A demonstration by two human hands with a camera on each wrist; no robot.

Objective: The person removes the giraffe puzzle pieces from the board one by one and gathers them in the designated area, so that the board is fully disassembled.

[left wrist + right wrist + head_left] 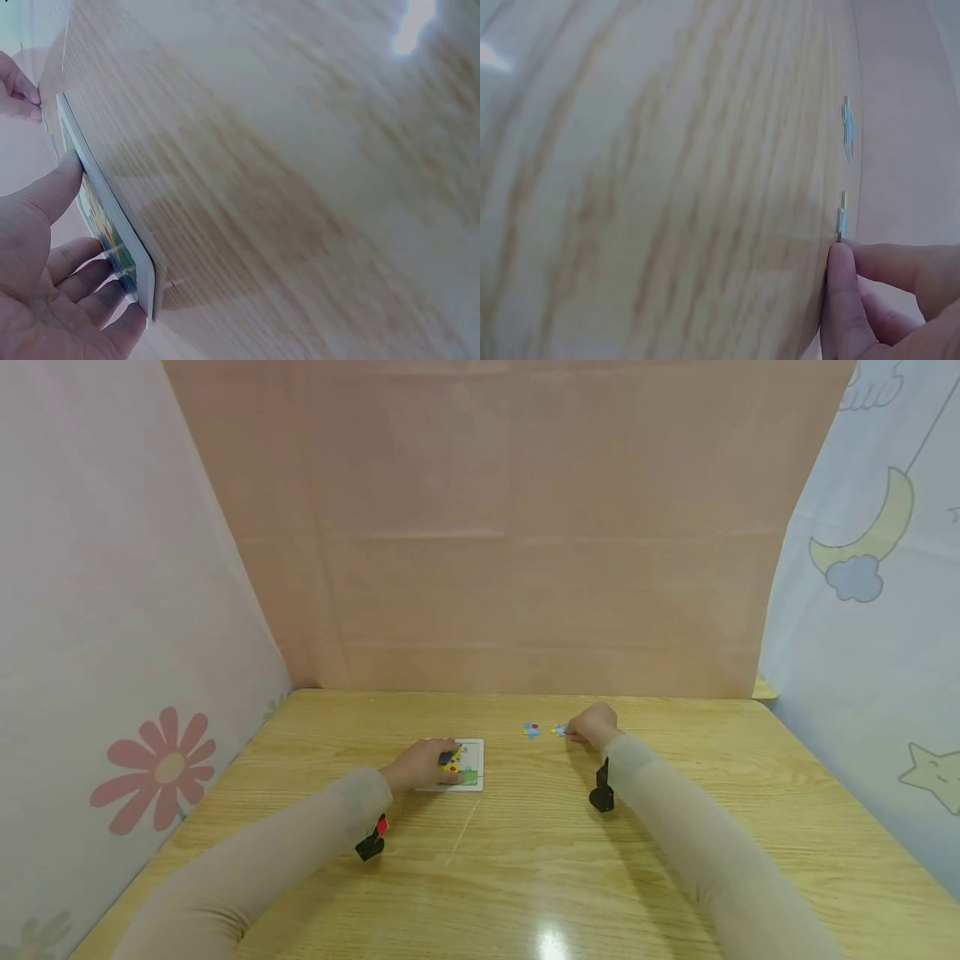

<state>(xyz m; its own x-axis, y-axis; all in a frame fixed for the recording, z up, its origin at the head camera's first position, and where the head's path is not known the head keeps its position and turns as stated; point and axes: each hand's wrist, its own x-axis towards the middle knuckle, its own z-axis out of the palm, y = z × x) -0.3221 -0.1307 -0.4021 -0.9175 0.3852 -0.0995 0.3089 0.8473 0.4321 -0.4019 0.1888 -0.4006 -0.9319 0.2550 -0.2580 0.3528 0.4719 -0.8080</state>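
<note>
A small jigsaw puzzle board (481, 760) with a white frame lies on the table, part of its colourful picture filled in. My left hand (422, 766) rests over its left part; in the left wrist view, the thumb (64, 184) lies on the board and the fingertips touch it near one end. With thumb and forefinger my right hand (595, 725) pinches the edge of a light blue puzzle piece (558, 729) at the tabletop. Another blue puzzle piece (532, 730), with a red spot, lies just left of it.
The wooden table (510, 877) stretches from a hanging pinkish cloth (510, 543) at the back toward me. Patterned light cloths (97, 568) hang along both sides. Wrist cameras (602, 793) sit on both sleeves.
</note>
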